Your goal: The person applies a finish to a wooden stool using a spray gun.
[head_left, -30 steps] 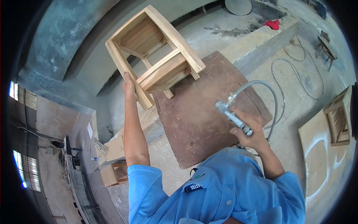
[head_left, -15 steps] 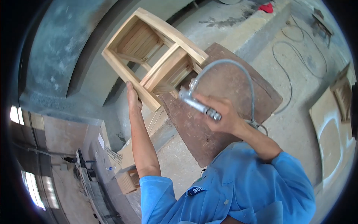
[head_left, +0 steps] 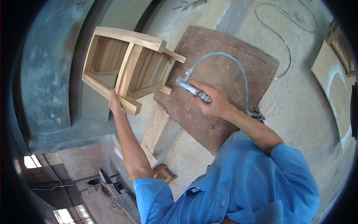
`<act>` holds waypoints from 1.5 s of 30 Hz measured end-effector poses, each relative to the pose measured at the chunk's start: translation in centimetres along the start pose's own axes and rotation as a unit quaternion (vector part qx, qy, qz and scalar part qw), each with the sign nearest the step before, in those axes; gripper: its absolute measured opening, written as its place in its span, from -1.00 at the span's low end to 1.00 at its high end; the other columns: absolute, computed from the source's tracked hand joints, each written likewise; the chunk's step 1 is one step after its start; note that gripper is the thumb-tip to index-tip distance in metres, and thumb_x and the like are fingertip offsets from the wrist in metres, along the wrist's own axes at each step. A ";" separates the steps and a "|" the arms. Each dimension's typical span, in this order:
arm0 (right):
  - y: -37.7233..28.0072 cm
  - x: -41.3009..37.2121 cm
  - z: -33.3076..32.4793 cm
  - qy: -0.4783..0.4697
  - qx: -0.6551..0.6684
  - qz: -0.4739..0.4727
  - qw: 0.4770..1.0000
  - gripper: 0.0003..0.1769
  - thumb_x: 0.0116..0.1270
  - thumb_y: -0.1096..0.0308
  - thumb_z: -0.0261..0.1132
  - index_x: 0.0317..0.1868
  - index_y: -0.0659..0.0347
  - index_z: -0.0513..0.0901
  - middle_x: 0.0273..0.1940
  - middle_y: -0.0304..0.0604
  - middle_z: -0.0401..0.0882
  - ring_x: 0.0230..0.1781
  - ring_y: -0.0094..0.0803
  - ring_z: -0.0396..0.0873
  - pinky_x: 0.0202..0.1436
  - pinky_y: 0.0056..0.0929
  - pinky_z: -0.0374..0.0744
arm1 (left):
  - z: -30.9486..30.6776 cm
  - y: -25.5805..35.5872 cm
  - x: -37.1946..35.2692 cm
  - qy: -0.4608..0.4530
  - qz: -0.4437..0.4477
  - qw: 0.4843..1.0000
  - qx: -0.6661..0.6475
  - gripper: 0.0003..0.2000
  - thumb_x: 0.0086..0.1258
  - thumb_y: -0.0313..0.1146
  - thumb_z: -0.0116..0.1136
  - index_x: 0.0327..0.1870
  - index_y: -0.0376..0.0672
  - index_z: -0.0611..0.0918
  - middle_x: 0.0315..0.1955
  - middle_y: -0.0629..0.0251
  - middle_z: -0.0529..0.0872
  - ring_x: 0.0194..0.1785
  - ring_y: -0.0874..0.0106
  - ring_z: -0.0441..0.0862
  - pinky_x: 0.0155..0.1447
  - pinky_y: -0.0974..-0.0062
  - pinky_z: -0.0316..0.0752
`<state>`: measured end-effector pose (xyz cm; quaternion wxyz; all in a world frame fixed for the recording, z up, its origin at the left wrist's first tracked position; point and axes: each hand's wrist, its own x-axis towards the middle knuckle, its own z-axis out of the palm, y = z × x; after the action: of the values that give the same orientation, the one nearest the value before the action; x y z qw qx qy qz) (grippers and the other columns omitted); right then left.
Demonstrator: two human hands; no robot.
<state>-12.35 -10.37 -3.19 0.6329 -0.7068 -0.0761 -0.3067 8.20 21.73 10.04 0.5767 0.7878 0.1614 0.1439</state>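
A bare wooden chair frame (head_left: 128, 36) with slatted panels hangs tilted at the upper left. My left hand (head_left: 117, 103) grips its lower rail near the corner, fingers wrapped round the wood. In my right hand (head_left: 215, 100) is a metal spray gun (head_left: 194, 89), its nozzle end towards the chair but apart from it. A grey hose (head_left: 225, 55) arcs from the gun and back down past my right wrist. Below the gun lies a worn brown board (head_left: 197, 121), which the chair's right-hand legs reach over in this view. My right fingertips are partly hidden behind the gun.
At the left stands a curved grey-blue wall (head_left: 52, 71). More hose (head_left: 285, 43) trails over the concrete floor at upper right. A pale panel (head_left: 332, 82) with a slatted wooden piece leans at the right, and a small wooden frame (head_left: 165, 174) sits near my left elbow.
The chair has turned in my left hand and shifted left and down in view, its slats now showing more. The gun stays in my right hand, slightly higher and further left.
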 end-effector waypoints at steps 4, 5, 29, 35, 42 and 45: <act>1.0 1.1 1.0 0.026 0.017 0.018 0.999 -0.48 0.21 0.40 0.43 0.18 0.36 0.57 -0.20 0.07 0.72 -0.33 -0.25 0.73 -0.30 -0.37 0.62 | 0.1 0.6 0.2 -0.003 -0.008 1.000 0.019 -0.30 0.27 0.00 0.29 0.13 -0.58 0.48 -0.09 -0.01 0.64 -0.16 0.23 0.69 -0.18 0.27 0.67; 1.2 1.4 1.4 0.034 0.017 0.017 0.999 -0.47 0.20 0.39 0.43 0.18 0.36 0.57 -0.24 0.07 0.71 -0.35 -0.23 0.73 -0.32 -0.36 0.62 | 0.3 0.8 0.2 -0.001 -0.015 1.000 0.014 -0.31 0.28 0.00 0.27 0.13 -0.58 0.48 -0.08 -0.02 0.64 -0.17 0.23 0.69 -0.18 0.27 0.67; 2.7 1.4 2.1 0.095 0.044 -0.006 0.995 -0.46 0.20 0.34 0.45 0.18 0.35 0.59 -0.20 0.08 0.74 -0.36 -0.30 0.76 -0.38 -0.40 0.68 | -0.2 0.5 2.0 -0.048 -0.020 0.999 0.012 -0.35 0.31 0.04 0.22 0.21 -0.37 0.47 -0.05 0.06 0.64 -0.09 0.21 0.69 -0.10 0.24 0.68; 1.3 -0.9 4.0 -0.017 0.133 0.021 0.991 -0.41 0.14 0.30 0.51 0.18 0.32 0.59 -0.30 0.00 0.74 -0.41 -0.30 0.74 -0.37 -0.38 0.66 | -0.2 0.5 2.3 -0.064 -0.028 0.997 0.011 -0.39 0.36 0.02 0.18 0.22 -0.33 0.47 -0.03 0.09 0.64 -0.06 0.24 0.68 -0.08 0.25 0.68; 1.9 -1.7 5.1 -0.072 0.126 0.001 0.989 -0.39 0.13 0.28 0.52 0.19 0.30 0.60 -0.29 0.03 0.74 -0.41 -0.27 0.74 -0.39 -0.38 0.64 | 0.1 0.7 1.5 -0.056 -0.020 0.998 -0.005 -0.39 0.37 0.00 0.16 0.23 -0.36 0.46 -0.04 0.07 0.65 -0.10 0.24 0.70 -0.13 0.27 0.70; 3.9 -0.6 4.7 -0.007 0.134 0.028 0.991 -0.43 0.19 0.30 0.48 0.18 0.35 0.58 -0.25 0.08 0.73 -0.37 -0.29 0.75 -0.35 -0.38 0.65 | 0.4 0.8 0.9 -0.039 -0.021 0.999 0.005 -0.36 0.34 0.02 0.19 0.21 -0.42 0.45 -0.06 0.03 0.65 -0.14 0.24 0.71 -0.17 0.30 0.71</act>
<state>-9.29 -6.51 -6.84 0.7300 -0.6194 -0.1009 -0.2708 9.24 21.53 10.76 0.5817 0.7920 0.1558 0.1003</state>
